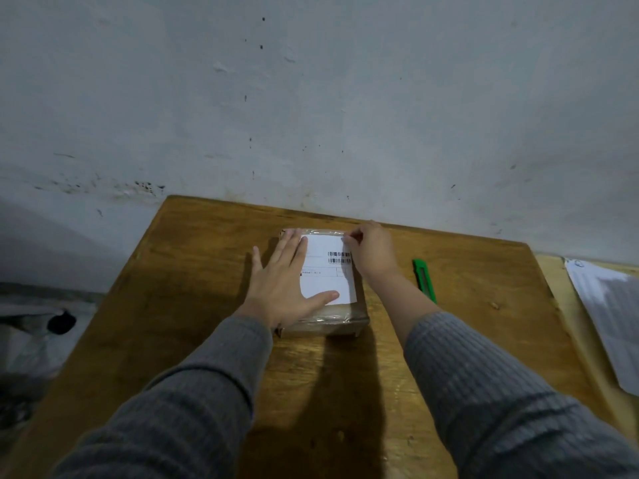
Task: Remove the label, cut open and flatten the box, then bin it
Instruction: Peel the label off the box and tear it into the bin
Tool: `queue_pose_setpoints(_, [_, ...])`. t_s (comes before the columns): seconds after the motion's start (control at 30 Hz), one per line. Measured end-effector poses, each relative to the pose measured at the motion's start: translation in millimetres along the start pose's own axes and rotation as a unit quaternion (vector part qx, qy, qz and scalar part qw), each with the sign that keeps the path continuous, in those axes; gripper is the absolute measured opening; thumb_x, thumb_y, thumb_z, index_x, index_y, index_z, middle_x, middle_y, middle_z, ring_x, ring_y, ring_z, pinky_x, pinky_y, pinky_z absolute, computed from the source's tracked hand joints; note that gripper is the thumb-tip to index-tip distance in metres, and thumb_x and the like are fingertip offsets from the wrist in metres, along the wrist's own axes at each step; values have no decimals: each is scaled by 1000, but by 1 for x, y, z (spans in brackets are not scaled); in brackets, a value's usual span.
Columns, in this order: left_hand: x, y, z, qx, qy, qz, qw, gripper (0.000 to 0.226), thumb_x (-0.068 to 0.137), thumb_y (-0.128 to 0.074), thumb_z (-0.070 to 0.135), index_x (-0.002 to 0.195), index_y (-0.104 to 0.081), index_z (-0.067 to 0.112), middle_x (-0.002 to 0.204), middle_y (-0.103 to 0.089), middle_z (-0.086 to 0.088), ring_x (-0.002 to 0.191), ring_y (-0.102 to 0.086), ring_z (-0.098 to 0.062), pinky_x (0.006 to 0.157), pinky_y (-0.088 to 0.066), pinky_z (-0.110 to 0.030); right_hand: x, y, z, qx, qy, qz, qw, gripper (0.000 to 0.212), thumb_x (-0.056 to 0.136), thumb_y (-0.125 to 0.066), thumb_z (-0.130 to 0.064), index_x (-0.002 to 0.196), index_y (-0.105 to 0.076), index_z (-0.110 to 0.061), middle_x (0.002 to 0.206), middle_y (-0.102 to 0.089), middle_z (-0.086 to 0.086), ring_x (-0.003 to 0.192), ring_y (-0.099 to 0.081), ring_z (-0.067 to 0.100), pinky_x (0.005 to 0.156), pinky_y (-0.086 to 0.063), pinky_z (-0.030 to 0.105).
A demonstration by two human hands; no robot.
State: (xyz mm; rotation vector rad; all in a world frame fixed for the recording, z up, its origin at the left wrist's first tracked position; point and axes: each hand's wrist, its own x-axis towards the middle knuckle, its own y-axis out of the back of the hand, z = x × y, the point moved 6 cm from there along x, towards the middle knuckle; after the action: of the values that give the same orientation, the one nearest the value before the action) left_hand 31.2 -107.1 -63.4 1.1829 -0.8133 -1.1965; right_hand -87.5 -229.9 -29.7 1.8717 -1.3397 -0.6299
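Note:
A small cardboard box (325,323) wrapped in clear tape lies flat on the wooden table (193,271), close to the wall. A white label (326,271) with barcodes covers most of its top. My left hand (281,288) lies flat with spread fingers on the box's left side, its thumb across the label's lower edge. My right hand (371,252) is at the label's far right corner, fingertips pinched together on that corner. A green utility knife (424,280) lies on the table just right of my right forearm.
A grey stained wall (311,98) rises directly behind the table. A stack of printed papers (608,312) lies on a lighter surface at the right. Grey bags or sheeting with a dark hole (60,321) sit on the floor at the left.

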Motion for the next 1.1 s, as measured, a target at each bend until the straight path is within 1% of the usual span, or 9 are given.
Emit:
queue_pose_setpoints(0.07, [-1, -1, -1, -1, 3, 0, 1000, 114, 72, -28, 89, 154, 9, 18, 160, 22, 6, 145, 24, -9, 116, 3, -61, 2, -4, -1, -23, -7, -5, 1000, 16, 94, -55, -18, 96, -66, -7, 108, -59, 7, 97, -54, 21, 76, -40, 27])
queue_pose_setpoints(0.2, [-2, 0, 0, 3, -1, 1, 1000, 116, 70, -26, 90, 154, 8, 18, 160, 21, 8, 145, 23, -8, 115, 3, -62, -8, -3, -4, -84, 27, 12, 996, 22, 97, -48, -21, 103, -65, -10, 115, -59, 6, 114, -43, 24, 93, -39, 34])
queue_pose_setpoints(0.4, [-1, 1, 1, -3, 0, -2, 1000, 118, 68, -26, 92, 154, 7, 18, 161, 20, 8, 146, 20, -8, 116, 3, -60, -20, 1, -13, 7, 37, 20, 999, 13, 96, -46, -18, 87, -52, -24, 93, -63, 3, 85, -55, 18, 67, -41, 29])
queue_pose_setpoints(0.57, [-3, 0, 0, -18, -4, -1, 1000, 120, 67, -26, 93, 154, 10, 19, 161, 20, 8, 146, 19, -8, 116, 4, -61, -23, 7, -21, 90, -12, 20, 996, 14, 94, -47, -6, 86, -54, -15, 85, -58, -1, 75, -53, 12, 50, -33, 8])
queue_pose_setpoints(0.7, [-3, 0, 1, -18, -13, -3, 1000, 120, 68, -30, 91, 154, 12, 19, 160, 21, 8, 146, 19, -7, 116, 3, -61, -19, 10, -14, 150, -87, 15, 985, 14, 94, -49, -10, 84, -55, -18, 85, -59, -2, 78, -56, 14, 52, -37, 18])
queue_pose_setpoints(0.83, [-2, 1, 2, -35, -15, -5, 999, 117, 72, -37, 87, 153, 12, 19, 160, 21, 8, 145, 20, -8, 116, 5, -61, -18, 8, -19, 146, -54, -34, 987, 7, 97, -48, -20, 99, -52, -25, 82, -59, -1, 73, -59, 16, 56, -48, 28])
queue_pose_setpoints(0.93, [-4, 3, 1, -37, -10, 10, 999, 113, 75, -36, 86, 154, 11, 20, 161, 19, 7, 146, 20, -8, 115, 10, -60, -18, -3, -15, 106, -40, -73, 991, 6, 92, -57, -29, 98, -59, -29, 103, -63, 4, 75, -59, 14, 51, -40, 22])
queue_pose_setpoints(1.0, [-8, 5, -2, -37, 3, 14, 999, 112, 74, -32, 87, 154, 8, 20, 161, 17, 7, 146, 19, -7, 116, 10, -58, -17, -9, -12, 84, -36, -74, 993, 14, 86, -66, -31, 100, -65, -32, 121, -60, 4, 90, -61, 15, 61, -47, 23])
queue_pose_setpoints(1.1, [-17, 6, -5, -26, -2, -26, 999, 124, 62, -23, 94, 153, 12, 19, 159, 23, 7, 144, 23, -7, 116, 9, -58, -18, -12, -14, 56, -12, -66, 996, 29, 82, -72, -24, 110, -67, -26, 122, -62, 5, 117, -51, 25, 88, -51, 38])
